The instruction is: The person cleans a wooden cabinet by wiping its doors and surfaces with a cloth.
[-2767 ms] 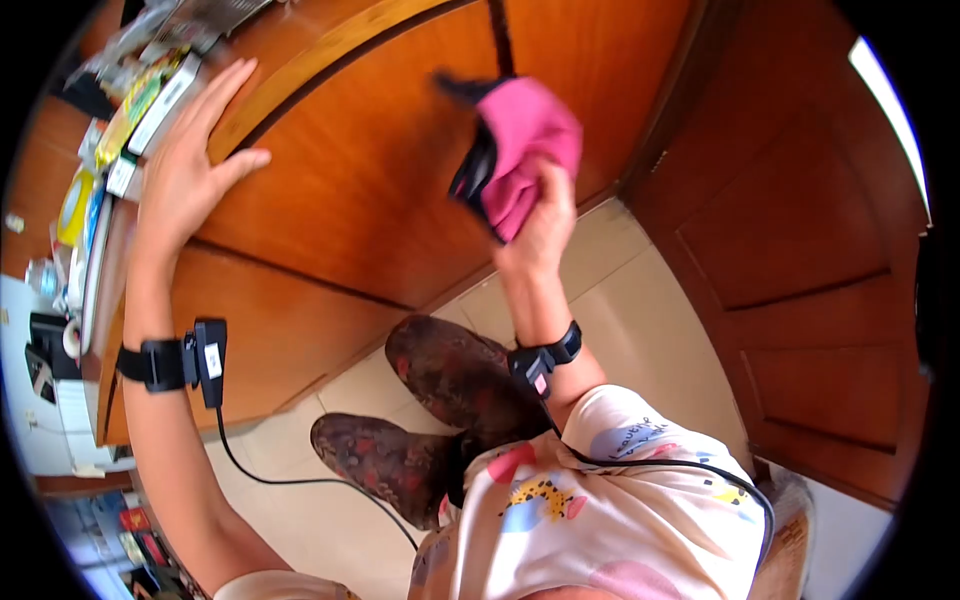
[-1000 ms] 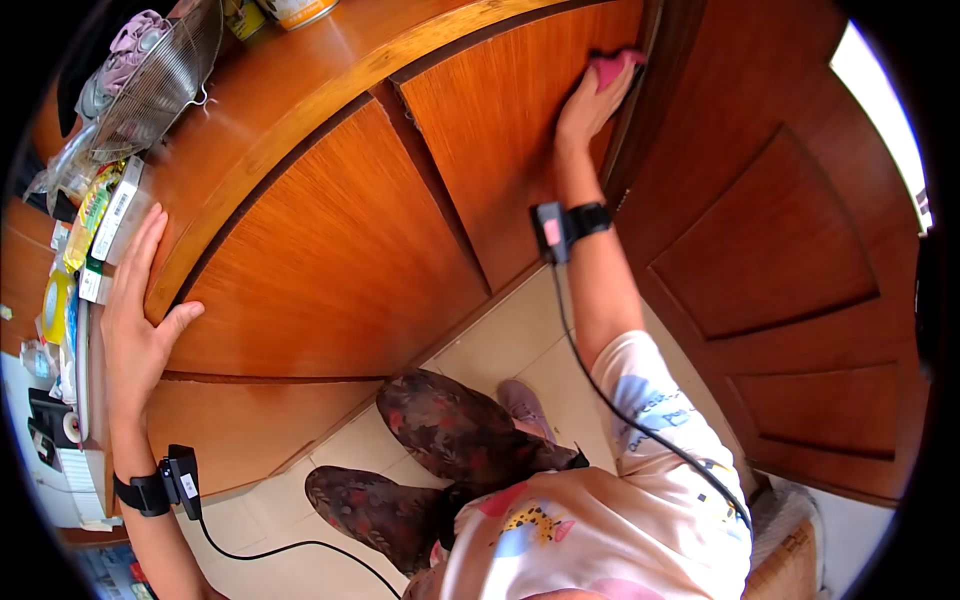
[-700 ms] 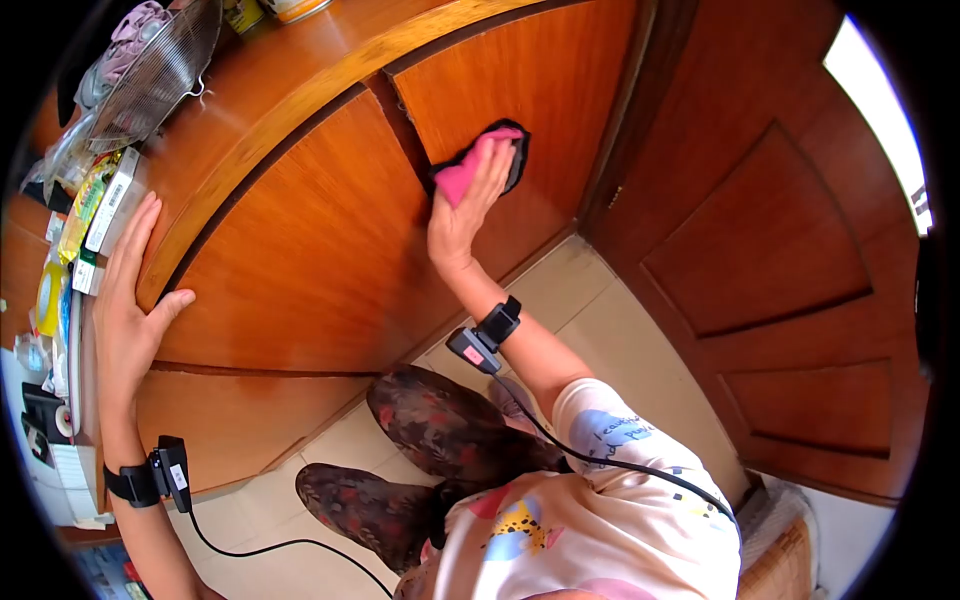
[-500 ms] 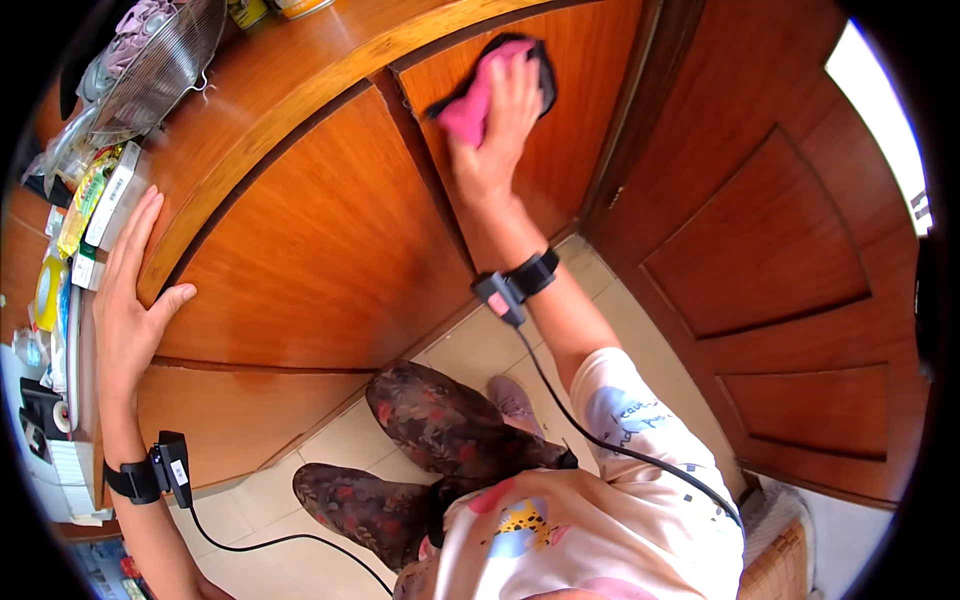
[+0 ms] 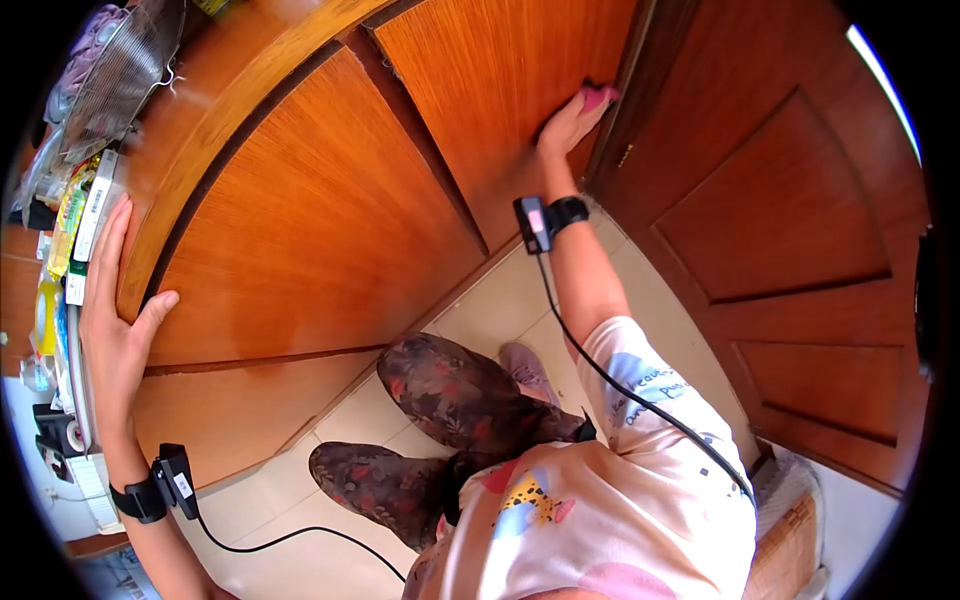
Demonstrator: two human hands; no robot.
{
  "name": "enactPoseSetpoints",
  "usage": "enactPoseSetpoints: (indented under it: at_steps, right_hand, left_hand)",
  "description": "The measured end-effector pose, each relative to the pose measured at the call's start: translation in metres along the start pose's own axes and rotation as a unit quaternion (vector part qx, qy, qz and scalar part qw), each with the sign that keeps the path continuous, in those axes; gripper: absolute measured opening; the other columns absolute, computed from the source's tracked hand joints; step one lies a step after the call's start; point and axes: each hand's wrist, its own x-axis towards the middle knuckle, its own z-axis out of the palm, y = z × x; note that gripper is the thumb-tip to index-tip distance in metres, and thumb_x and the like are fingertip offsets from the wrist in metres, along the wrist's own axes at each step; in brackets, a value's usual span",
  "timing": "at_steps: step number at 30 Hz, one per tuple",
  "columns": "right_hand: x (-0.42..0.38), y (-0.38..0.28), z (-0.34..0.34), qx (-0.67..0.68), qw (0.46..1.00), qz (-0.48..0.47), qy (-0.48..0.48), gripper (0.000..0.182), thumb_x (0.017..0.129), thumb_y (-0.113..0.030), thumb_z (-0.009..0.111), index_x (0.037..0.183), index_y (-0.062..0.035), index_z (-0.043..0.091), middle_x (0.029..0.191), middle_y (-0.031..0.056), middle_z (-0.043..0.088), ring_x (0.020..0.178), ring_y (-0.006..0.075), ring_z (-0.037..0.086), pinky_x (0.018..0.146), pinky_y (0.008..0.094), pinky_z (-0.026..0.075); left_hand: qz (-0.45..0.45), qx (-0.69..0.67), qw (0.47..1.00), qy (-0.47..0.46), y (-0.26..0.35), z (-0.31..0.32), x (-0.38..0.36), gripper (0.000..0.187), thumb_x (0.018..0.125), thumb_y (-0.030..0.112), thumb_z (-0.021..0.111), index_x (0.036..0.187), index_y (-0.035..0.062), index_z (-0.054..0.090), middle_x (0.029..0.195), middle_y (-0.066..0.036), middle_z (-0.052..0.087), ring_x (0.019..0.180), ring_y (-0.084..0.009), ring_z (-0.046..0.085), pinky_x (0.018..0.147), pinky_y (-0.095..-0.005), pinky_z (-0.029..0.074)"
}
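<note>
Cloth [image 5: 598,97] at right hand [image 5: 568,124], partly hidden; long axis unclear.

Pink cloth [image 5: 597,97], partly hidden, at cabinet panel [image 5: 490,90]

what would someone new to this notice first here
Probably the broad orange-brown wooden cabinet front, which curves across the upper middle. Next, the right hand at its far right edge, with a bit of pink cloth showing, and the left hand on the counter edge at left. The flower-patterned trousers stand out below, against pale floor tiles.
</note>
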Motion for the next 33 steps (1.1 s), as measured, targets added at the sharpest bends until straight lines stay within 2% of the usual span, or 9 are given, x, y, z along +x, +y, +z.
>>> enactPoseSetpoints:
  at_steps: [5, 9, 11, 14, 17, 22, 25, 28, 33]
  right_hand:
    - [-0.111, -0.008, -0.016, 0.0, 0.995, 0.101, -0.015, 0.062, 0.096, -0.019, 0.047, 0.149, 0.0041, 0.023, 0.156, 0.0229, 0.022, 0.145, 0.036, 0.018, 0.119, 0.0413, 0.012]
    - [-0.155, -0.081, -0.029, -0.009, 0.989, 0.04, -0.142, 0.072, 0.089, -0.01, 0.053, 0.152, -0.001, 0.017, 0.158, 0.0228, 0.013, 0.147, 0.0378, 0.01, 0.12, 0.0445, 0.008]
    - [-0.154, -0.112, -0.031, 0.003, 0.98, -0.056, -0.193, 0.076, 0.087, -0.01, 0.056, 0.152, -0.003, 0.018, 0.158, 0.022, 0.012, 0.147, 0.0406, 0.007, 0.119, 0.0478, 0.007]
    - [-0.12, -0.128, -0.023, 0.034, 0.957, -0.207, -0.2, 0.075, 0.085, -0.015, 0.058, 0.151, -0.0041, 0.024, 0.157, 0.0214, 0.018, 0.147, 0.0409, 0.009, 0.116, 0.0543, 0.008]
    - [-0.062, -0.108, -0.008, 0.011, 0.957, -0.245, -0.155, 0.074, 0.083, -0.012, 0.059, 0.15, -0.0047, 0.028, 0.157, 0.0193, 0.022, 0.147, 0.0372, 0.013, 0.117, 0.0536, 0.009]
    - [0.014, -0.028, 0.001, 0.032, 0.983, -0.17, -0.06, 0.068, 0.085, -0.011, 0.055, 0.148, -0.0032, 0.03, 0.154, 0.0198, 0.028, 0.143, 0.0366, 0.022, 0.118, 0.0431, 0.013]
    - [0.022, 0.016, -0.006, 0.069, 0.995, -0.059, -0.038, 0.06, 0.092, -0.014, 0.05, 0.147, -0.0006, 0.03, 0.153, 0.0203, 0.029, 0.143, 0.0341, 0.024, 0.118, 0.0393, 0.015]
    - [0.002, 0.052, -0.009, 0.078, 0.997, 0.015, 0.009, 0.058, 0.096, -0.017, 0.047, 0.147, 0.0015, 0.028, 0.154, 0.0208, 0.027, 0.144, 0.0329, 0.023, 0.118, 0.038, 0.016]
    - [-0.106, 0.056, -0.026, 0.046, 0.988, 0.146, -0.007, 0.059, 0.1, -0.018, 0.042, 0.15, 0.0015, 0.019, 0.157, 0.0175, 0.021, 0.144, 0.0289, 0.023, 0.117, 0.0339, 0.015]
  left_hand:
    - [-0.01, -0.01, 1.0, 0.011, 0.0, 0.0, -0.001, 0.078, 0.073, 0.006, 0.073, 0.144, 0.0153, 0.043, 0.149, -0.006, 0.043, 0.138, -0.0252, 0.039, 0.115, -0.0375, 0.031]
    - [-0.011, -0.025, 1.0, 0.014, -0.004, 0.001, -0.001, 0.078, 0.073, 0.005, 0.073, 0.145, 0.0153, 0.043, 0.149, -0.006, 0.043, 0.138, -0.0253, 0.039, 0.116, -0.0369, 0.03]
    - [-0.007, -0.021, 1.0, 0.012, -0.006, 0.002, 0.0, 0.079, 0.073, 0.005, 0.073, 0.145, 0.0153, 0.043, 0.149, -0.007, 0.042, 0.138, -0.0254, 0.039, 0.115, -0.0366, 0.03]
    - [-0.02, -0.006, 1.0, 0.005, -0.006, 0.003, 0.0, 0.078, 0.073, 0.002, 0.071, 0.145, 0.0154, 0.043, 0.149, -0.007, 0.042, 0.138, -0.026, 0.039, 0.116, -0.0369, 0.03]
    - [-0.028, -0.003, 1.0, -0.001, 0.0, 0.0, 0.0, 0.078, 0.073, 0.0, 0.069, 0.145, 0.0141, 0.043, 0.15, -0.007, 0.042, 0.139, -0.0258, 0.038, 0.116, -0.0377, 0.029]
    - [-0.027, 0.003, 1.0, -0.014, -0.004, 0.005, -0.001, 0.081, 0.072, 0.004, 0.069, 0.147, 0.0133, 0.04, 0.151, -0.007, 0.04, 0.141, -0.024, 0.035, 0.118, -0.0383, 0.026]
    - [-0.014, 0.005, 1.0, -0.017, -0.02, 0.006, -0.004, 0.082, 0.075, 0.011, 0.071, 0.149, 0.0152, 0.036, 0.152, -0.006, 0.038, 0.142, -0.0238, 0.033, 0.118, -0.0403, 0.025]
    - [-0.017, 0.029, 0.999, -0.014, -0.02, 0.005, -0.005, 0.082, 0.076, 0.019, 0.074, 0.149, 0.0159, 0.036, 0.153, -0.006, 0.038, 0.142, -0.0237, 0.032, 0.118, -0.0409, 0.024]
    - [-0.011, 0.028, 1.0, -0.009, -0.021, 0.007, -0.004, 0.081, 0.076, 0.014, 0.073, 0.148, 0.0149, 0.037, 0.152, -0.006, 0.039, 0.142, -0.024, 0.033, 0.118, -0.0402, 0.024]
